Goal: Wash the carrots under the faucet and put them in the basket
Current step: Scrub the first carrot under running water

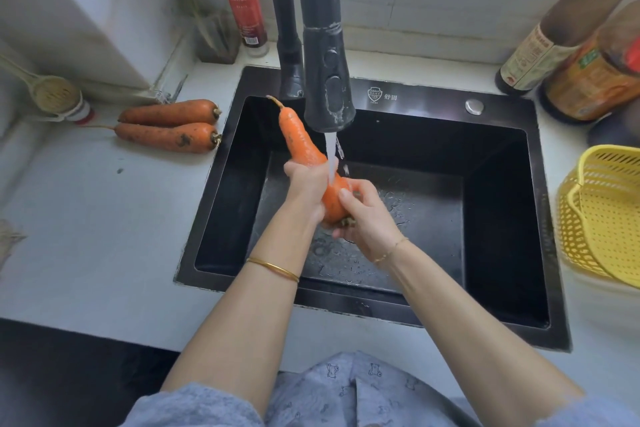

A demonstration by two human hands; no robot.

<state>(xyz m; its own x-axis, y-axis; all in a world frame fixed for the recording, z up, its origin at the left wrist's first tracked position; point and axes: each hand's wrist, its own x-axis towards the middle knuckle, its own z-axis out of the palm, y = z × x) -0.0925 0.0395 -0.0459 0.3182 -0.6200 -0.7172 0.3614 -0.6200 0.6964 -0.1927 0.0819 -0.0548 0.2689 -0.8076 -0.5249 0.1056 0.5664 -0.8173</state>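
Over the black sink (498, 218), an orange carrot (299, 140) is held under running water from the black faucet (329, 87). My left hand (306, 184) grips the carrot's middle, its thin tip pointing up and left. My right hand (367, 215) holds the thick stem end lower down. Two dirty carrots (169, 126) lie side by side on the white counter left of the sink. A yellow perforated basket (602, 215) stands at the right edge, partly cut off by the frame.
Bottles (568, 55) crowd the counter's back right corner. A red-labelled bottle (244, 7) and a dark holder (218, 42) stand behind the sink on the left. A pale strainer spoon (52, 94) lies at the far left. The counter's front edge runs close to my body.
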